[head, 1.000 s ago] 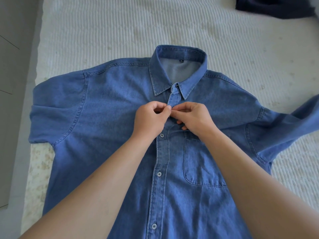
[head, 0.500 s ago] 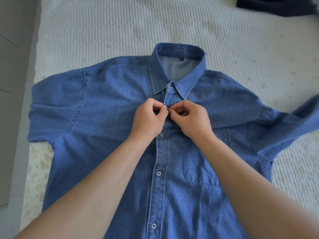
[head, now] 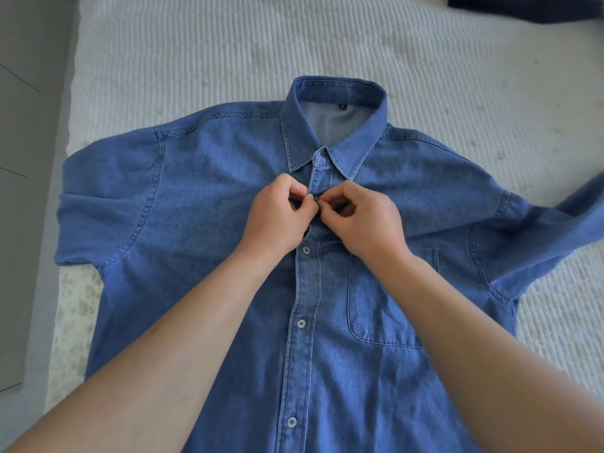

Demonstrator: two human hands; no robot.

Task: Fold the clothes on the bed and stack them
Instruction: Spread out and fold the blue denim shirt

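Observation:
A blue denim shirt (head: 202, 223) lies face up on the white ribbed bed (head: 228, 53), collar away from me. Its left sleeve is folded in at the bed's edge and the right sleeve trails off to the right. My left hand (head: 277, 220) and my right hand (head: 366, 223) meet at the button placket just below the collar. Each pinches the placket fabric with thumb and fingertips around a small button. Lower buttons down the front are fastened. A chest pocket (head: 385, 305) shows under my right forearm.
A dark navy garment (head: 523, 8) lies at the bed's far right corner, partly cut off. The bed's left edge runs along a grey floor (head: 29, 158). A patterned sheet (head: 75, 305) shows beside the shirt at the lower left.
Both hands have stayed at the same button below the collar, with fingers shifting slightly and the placket pulled closer together. The shirt has not moved on the bed.

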